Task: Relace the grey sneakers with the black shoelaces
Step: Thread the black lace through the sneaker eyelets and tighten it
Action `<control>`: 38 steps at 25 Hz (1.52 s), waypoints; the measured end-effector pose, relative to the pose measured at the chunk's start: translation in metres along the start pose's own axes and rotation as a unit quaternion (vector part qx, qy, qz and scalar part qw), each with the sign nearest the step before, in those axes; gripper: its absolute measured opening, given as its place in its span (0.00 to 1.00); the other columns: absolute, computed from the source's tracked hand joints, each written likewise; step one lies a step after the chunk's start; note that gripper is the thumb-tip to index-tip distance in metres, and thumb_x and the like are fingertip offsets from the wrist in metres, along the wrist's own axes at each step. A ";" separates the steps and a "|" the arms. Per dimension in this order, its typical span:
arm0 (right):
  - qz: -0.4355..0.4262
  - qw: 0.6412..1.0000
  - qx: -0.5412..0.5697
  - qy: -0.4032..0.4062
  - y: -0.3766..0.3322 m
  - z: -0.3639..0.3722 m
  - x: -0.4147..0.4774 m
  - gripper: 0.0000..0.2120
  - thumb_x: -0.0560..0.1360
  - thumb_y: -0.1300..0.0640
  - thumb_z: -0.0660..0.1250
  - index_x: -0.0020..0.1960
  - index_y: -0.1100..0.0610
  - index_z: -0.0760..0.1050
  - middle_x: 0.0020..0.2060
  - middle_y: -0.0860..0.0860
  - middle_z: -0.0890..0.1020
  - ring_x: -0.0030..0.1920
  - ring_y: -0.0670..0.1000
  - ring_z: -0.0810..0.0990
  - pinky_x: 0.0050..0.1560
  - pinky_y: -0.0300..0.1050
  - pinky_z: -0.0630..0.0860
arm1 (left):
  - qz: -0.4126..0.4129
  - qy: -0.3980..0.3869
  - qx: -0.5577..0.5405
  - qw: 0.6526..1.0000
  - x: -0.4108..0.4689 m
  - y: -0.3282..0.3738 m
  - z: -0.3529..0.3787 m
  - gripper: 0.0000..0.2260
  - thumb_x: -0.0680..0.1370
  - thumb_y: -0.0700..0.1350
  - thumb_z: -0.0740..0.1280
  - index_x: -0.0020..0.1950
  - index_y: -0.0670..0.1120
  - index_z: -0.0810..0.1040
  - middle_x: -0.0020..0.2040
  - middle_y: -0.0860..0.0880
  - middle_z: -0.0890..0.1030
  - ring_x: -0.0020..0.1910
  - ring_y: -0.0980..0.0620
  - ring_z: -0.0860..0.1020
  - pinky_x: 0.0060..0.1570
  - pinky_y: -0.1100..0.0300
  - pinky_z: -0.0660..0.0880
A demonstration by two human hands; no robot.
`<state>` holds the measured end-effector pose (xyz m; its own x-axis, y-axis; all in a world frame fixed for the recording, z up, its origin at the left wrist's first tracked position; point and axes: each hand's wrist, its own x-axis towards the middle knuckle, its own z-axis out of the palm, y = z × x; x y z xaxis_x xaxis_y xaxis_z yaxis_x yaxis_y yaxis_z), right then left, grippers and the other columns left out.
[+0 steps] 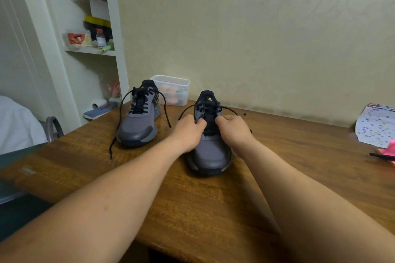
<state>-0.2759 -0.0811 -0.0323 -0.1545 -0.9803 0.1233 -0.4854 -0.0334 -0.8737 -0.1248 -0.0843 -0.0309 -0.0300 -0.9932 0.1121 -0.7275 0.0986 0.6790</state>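
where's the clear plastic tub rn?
Head view, centre-left: the clear plastic tub sits on the table by the wall, just behind the left sneaker.

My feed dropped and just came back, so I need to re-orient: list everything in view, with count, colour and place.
grey sneakers: 2, grey with black tongues, on the table; farther one on the left, nearer one in the middle
black shoelaces: 2, black, one in each sneaker, ends loose
plastic container: 1, clear, behind the farther sneaker
table: 1, brown wood, foreground
dotted paper: 1, white with coloured dots, far right
sticky notes: pink, right edge, under a black pen
small bottle: 1, red cap, on the white shelf
left hand: pinches the nearer sneaker's lace
right hand: pinches the same lace
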 end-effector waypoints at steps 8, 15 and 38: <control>-0.025 0.980 -0.151 -0.130 -0.012 -0.021 -0.008 0.19 0.83 0.45 0.63 0.56 0.59 0.83 0.51 0.56 0.86 0.52 0.56 0.84 0.58 0.57 0.79 | 0.026 -0.110 -0.032 0.993 -0.010 -0.004 -0.016 0.14 0.84 0.59 0.63 0.47 0.49 0.71 0.39 0.49 0.76 0.36 0.50 0.75 0.34 0.58 0.71; -0.032 0.980 -0.188 -0.060 -0.004 -0.008 -0.003 0.16 0.82 0.51 0.59 0.41 0.58 0.76 0.36 0.54 0.79 0.39 0.55 0.76 0.40 0.50 0.69 | 0.006 0.012 0.037 0.999 -0.007 -0.007 0.006 0.14 0.82 0.60 0.61 0.52 0.49 0.73 0.47 0.49 0.79 0.44 0.47 0.78 0.43 0.53 0.72; -0.084 0.995 -0.047 -0.001 0.015 0.000 0.013 0.25 0.84 0.48 0.58 0.79 0.52 0.65 0.61 0.52 0.82 0.59 0.54 0.80 0.58 0.53 0.77 | 0.048 0.035 -0.106 0.993 0.027 -0.014 0.020 0.24 0.83 0.57 0.59 0.79 0.53 0.65 0.71 0.50 0.75 0.66 0.48 0.76 0.64 0.48 0.75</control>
<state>-0.2848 -0.0944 -0.0435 -0.0635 -0.9626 0.2635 -0.5820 -0.1788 -0.7933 -0.1290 -0.1135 -0.0521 -0.0384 -0.9728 0.2282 -0.5629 0.2098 0.7995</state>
